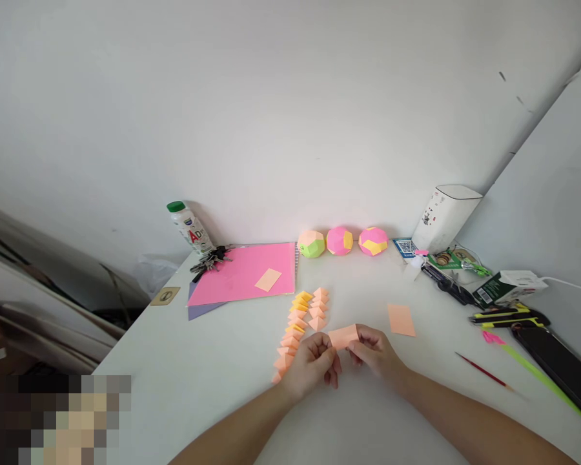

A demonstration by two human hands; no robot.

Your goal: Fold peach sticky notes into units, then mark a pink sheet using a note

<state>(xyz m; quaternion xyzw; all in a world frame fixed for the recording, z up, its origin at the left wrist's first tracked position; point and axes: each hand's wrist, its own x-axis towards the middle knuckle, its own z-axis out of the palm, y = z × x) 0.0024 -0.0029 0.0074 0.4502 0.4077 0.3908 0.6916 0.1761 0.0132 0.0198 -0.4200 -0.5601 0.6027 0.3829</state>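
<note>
Both hands meet over the white table [184,387] and pinch a small folded piece of orange paper [343,335] between them. My left hand [311,365] grips its left end with curled fingers. My right hand [375,351] grips its right end. Just beyond the hands lie two rows of several folded paper units, orange and yellow [301,321]. A flat orange paper rectangle [401,320] lies to the right of my right hand.
Pink paper sheets [244,274] with an orange slip, keys [211,259] and a white bottle [190,229] lie at the back left. Three paper balls [340,241] stand by the wall. A white box [443,218], utility knives [508,316], a red stick [484,372] and clutter fill the right.
</note>
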